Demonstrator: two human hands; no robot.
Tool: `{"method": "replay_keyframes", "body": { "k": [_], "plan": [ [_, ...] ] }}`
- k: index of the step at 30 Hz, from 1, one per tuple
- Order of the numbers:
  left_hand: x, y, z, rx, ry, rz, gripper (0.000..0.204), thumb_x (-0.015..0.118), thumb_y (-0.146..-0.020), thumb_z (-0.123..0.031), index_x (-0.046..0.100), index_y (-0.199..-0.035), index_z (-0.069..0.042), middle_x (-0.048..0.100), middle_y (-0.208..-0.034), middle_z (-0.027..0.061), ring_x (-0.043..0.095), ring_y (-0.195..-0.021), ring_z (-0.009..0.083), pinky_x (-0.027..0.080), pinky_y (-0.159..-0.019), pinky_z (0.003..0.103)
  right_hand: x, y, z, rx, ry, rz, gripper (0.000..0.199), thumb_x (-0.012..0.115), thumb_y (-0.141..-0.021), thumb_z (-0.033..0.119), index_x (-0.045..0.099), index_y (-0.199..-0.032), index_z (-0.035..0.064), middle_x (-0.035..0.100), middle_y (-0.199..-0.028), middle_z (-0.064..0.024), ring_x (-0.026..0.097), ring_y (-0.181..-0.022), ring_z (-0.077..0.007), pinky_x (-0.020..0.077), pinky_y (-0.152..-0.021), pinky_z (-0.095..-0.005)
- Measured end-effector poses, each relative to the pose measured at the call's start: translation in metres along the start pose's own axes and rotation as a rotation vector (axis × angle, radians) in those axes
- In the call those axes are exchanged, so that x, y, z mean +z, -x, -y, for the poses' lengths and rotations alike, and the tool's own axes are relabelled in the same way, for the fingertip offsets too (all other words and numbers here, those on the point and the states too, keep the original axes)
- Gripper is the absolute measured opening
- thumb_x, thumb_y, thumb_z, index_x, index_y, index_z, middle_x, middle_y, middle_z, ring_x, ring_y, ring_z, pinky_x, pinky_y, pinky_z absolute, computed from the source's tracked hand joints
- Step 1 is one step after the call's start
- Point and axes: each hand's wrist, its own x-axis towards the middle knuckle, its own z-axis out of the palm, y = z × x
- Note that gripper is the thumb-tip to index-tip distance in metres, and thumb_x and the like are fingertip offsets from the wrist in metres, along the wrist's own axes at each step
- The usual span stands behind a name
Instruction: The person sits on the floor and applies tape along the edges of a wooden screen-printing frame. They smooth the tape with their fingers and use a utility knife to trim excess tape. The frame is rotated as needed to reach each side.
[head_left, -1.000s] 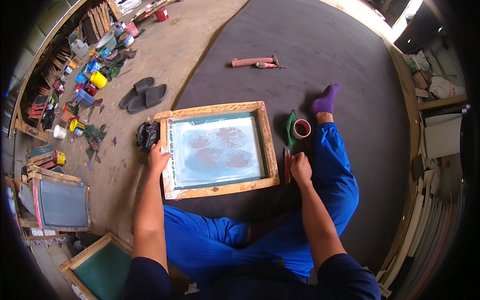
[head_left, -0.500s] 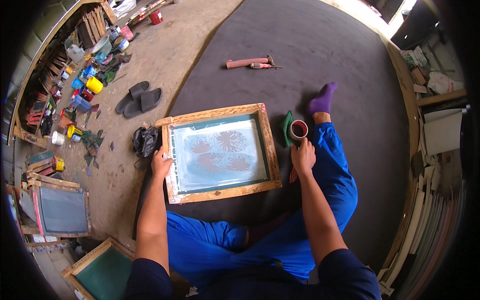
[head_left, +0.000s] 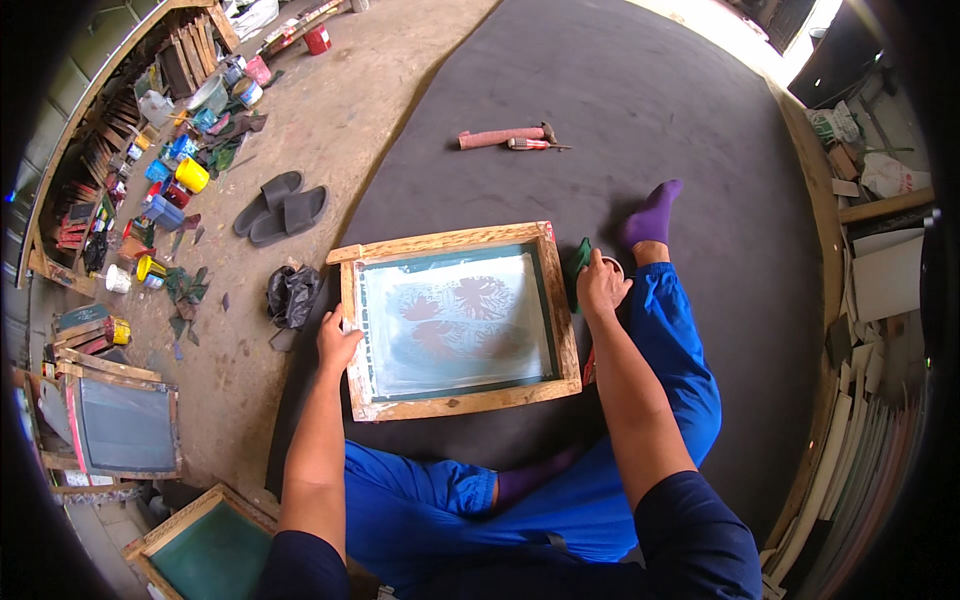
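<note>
A wooden-framed printing screen (head_left: 460,400) lies on the dark mat before me, its pale mesh showing leaf-like patterns with green edging. My left hand (head_left: 338,343) grips its left rail, thumb on top and fingers round the outer side. To the right of the screen, my right hand (head_left: 603,285) is closed over a round, white-rimmed thing (head_left: 614,264). The hand covers most of it, and I cannot tell whether it is a tape roll or a tub. A green cloth (head_left: 577,268) lies beside those fingers. Something red (head_left: 589,366) shows partly beside my right forearm.
Farther out on the mat are a hammer (head_left: 500,138) and a screwdriver (head_left: 530,144). Left of the mat lie black slippers (head_left: 282,208) and a black plastic bag (head_left: 291,296). Paint tubs (head_left: 190,173) and other screens (head_left: 125,425) crowd the left side. My outstretched leg (head_left: 675,340) flanks the right arm.
My right hand has moved forward from the near rim of the round thing to cover most of it. The screen sits slightly farther right, with my left hand still on it.
</note>
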Motion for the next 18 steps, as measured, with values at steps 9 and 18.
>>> {"method": "replay_keyframes", "body": {
  "k": [9, 18],
  "plan": [
    [0.002, 0.004, -0.001, -0.087, -0.079, 0.046, 0.085, 0.081, -0.072, -0.02, 0.051, -0.15, -0.003, 0.064, -0.12, 0.0204, 0.065, -0.113, 0.038, 0.053, -0.098, 0.044, 0.006, 0.0, -0.016, -0.001, -0.138, -0.01, 0.02, 0.061, -0.096, 0.027, 0.072, -0.111, 0.019, 0.076, -0.106, -0.0107, 0.073, -0.101, -0.0338, 0.0499, -0.094, -0.0538],
    [-0.003, 0.023, -0.112, 0.016, 0.41, -0.107, 0.044, 0.087, -0.082, -0.018, 0.072, -0.122, -0.005, 0.073, -0.115, 0.0115, 0.067, -0.106, 0.0252, 0.052, -0.094, 0.038, -0.048, 0.036, -0.025, -0.145, -1.12, 0.191, 0.008, 0.07, -0.095, 0.013, 0.07, -0.101, 0.0063, 0.067, -0.082, -0.0031, 0.063, -0.076, -0.0158, 0.0505, -0.072, -0.0321]
  ]
}}
